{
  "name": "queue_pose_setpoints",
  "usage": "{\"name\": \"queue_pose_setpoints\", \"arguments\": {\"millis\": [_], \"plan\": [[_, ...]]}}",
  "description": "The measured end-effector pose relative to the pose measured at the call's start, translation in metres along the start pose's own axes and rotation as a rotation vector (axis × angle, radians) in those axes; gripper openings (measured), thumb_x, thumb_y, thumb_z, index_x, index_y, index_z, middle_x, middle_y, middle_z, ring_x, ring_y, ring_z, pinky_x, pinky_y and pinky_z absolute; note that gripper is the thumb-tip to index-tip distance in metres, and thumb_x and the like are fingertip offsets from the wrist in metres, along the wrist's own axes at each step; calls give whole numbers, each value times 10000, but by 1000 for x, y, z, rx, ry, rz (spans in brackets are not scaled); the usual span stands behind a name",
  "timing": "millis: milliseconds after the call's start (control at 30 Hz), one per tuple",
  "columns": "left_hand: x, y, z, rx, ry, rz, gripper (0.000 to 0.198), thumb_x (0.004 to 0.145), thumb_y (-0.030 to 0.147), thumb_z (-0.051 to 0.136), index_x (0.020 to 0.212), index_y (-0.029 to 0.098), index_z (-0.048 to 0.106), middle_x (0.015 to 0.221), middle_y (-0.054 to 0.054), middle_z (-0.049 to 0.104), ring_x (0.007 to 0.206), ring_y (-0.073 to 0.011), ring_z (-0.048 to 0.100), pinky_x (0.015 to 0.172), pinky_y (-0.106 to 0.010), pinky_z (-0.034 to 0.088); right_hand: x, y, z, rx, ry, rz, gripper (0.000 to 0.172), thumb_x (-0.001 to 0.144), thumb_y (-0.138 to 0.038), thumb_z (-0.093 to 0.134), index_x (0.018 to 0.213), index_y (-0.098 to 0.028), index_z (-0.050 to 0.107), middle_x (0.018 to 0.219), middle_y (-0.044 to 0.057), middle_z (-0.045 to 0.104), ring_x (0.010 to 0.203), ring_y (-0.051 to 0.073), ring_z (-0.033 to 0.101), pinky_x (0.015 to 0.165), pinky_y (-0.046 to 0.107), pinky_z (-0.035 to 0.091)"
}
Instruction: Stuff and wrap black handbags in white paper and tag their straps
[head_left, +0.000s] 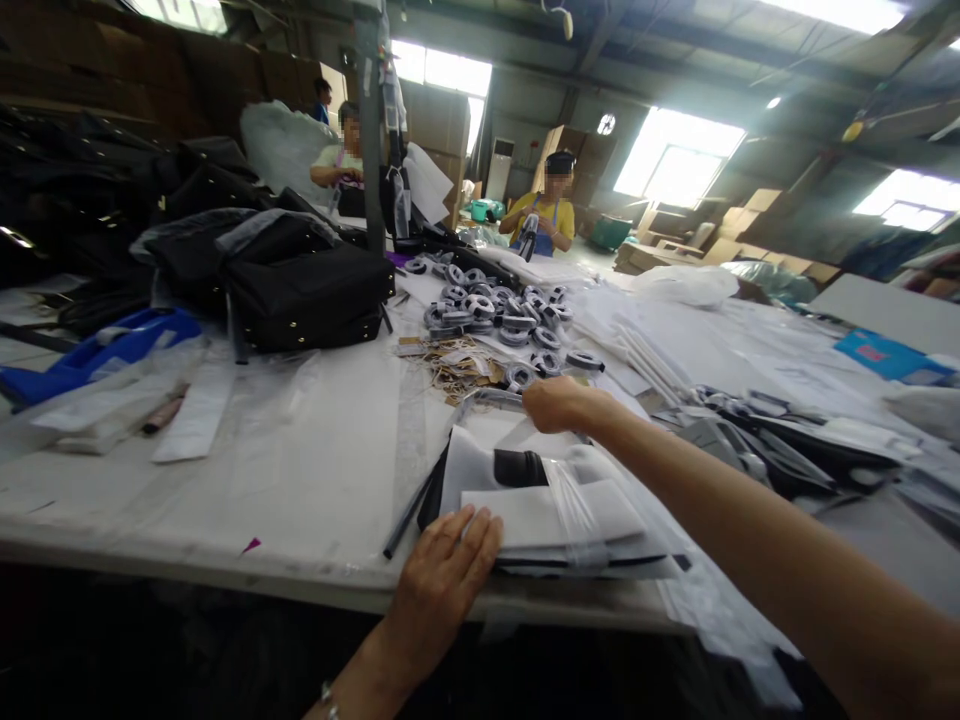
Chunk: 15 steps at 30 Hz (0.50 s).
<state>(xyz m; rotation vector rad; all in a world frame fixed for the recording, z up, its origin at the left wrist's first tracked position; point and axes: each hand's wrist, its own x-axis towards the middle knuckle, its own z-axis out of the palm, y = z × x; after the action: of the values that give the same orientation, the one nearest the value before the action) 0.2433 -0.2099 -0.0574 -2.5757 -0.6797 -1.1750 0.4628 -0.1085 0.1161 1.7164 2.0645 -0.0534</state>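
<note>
A bag wrapped in white foam sheeting and clear plastic lies flat at the table's front edge, its black edges showing. My left hand rests on its near left corner, palm down with fingers stretched out. At the far side of the bag, my right hand is closed around the plastic-covered bag handle; its fingertips are hidden. A black piece shows between the foam layers. Just beyond my right hand are a heap of coiled grey straps and a pile of brown tags with strings.
Black bags are stacked at the left, behind a blue plastic bag. White sheets and more wrapped parts cover the right side. A metal post rises at the back. Co-workers stand across the table.
</note>
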Motion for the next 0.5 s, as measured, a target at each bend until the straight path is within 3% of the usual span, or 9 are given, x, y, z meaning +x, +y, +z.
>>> {"name": "queue_pose_setpoints", "arguments": {"millis": [133, 267, 367, 500], "plan": [[0, 0, 0, 18, -1, 5, 368, 989, 84, 400, 1283, 152, 611, 1243, -78, 672, 1206, -219, 586, 1037, -352, 466, -73, -23, -2, -66, -42, -10, 219, 836, -53, 539, 903, -80, 745, 849, 205, 739, 836, 292, 728, 699, 342, 544], [0, 0, 0, 36, -25, 10, 354, 986, 79, 406, 1276, 134, 601, 1194, -85, 685, 1179, -221, 601, 1011, -358, 486, -129, -80, 36, -3, -3, -118, 188, 830, -51, 566, 902, -112, 729, 819, 166, 737, 775, 279, 726, 655, 321, 520], [-1, 0, 0, 55, -39, 22, 363, 993, 82, 367, 1282, 107, 585, 1199, -103, 677, 1160, -227, 607, 983, -368, 501, -154, -115, 80, 297, 32, -282, 154, 860, -131, 593, 900, -172, 736, 816, 78, 754, 723, 212, 715, 618, 254, 483], [-2, 0, 1, 73, -29, 8, 413, 968, 51, 400, 1369, 72, 497, 1205, -127, 663, 1154, -218, 603, 982, -354, 499, -178, -119, 126, 789, -156, -356, 102, 828, -248, 700, 912, -264, 756, 802, -52, 757, 687, 110, 692, 549, 156, 417]]}}
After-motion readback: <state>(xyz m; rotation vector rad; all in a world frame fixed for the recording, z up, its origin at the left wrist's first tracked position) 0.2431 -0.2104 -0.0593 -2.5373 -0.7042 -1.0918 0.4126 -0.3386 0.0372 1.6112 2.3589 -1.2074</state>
